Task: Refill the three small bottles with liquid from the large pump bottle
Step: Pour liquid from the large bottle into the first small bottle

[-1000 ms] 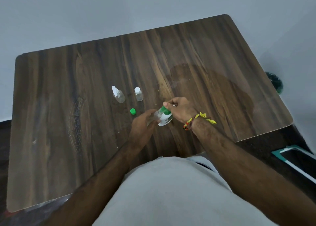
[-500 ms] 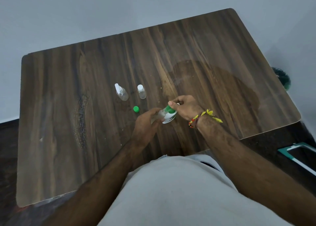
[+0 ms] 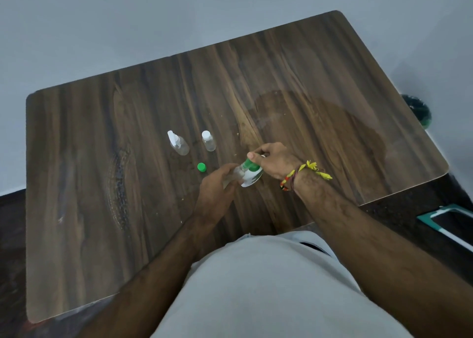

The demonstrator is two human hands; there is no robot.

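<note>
My right hand point(image 3: 273, 161) grips the green pump head of the large pump bottle point(image 3: 252, 175), a white bottle with green print near the table's middle front. My left hand point(image 3: 217, 184) holds a small clear bottle point(image 3: 236, 175) against the pump's spout; most of that bottle is hidden by my fingers. A small spray bottle point(image 3: 179, 144) with a white nozzle and a small clear bottle with a white cap point(image 3: 208, 140) stand upright farther back. A loose green cap point(image 3: 201, 167) lies on the table just left of my left hand.
The dark wooden table point(image 3: 102, 184) has a large damp patch point(image 3: 320, 133) at the right. A dark green object point(image 3: 419, 111) sits on the floor beyond the right edge. A teal-framed item point(image 3: 450, 222) lies on the floor at the lower right.
Both hands stay on the pump bottle and the small bottle. The view shifted a little; the bottles on the table have not moved.
</note>
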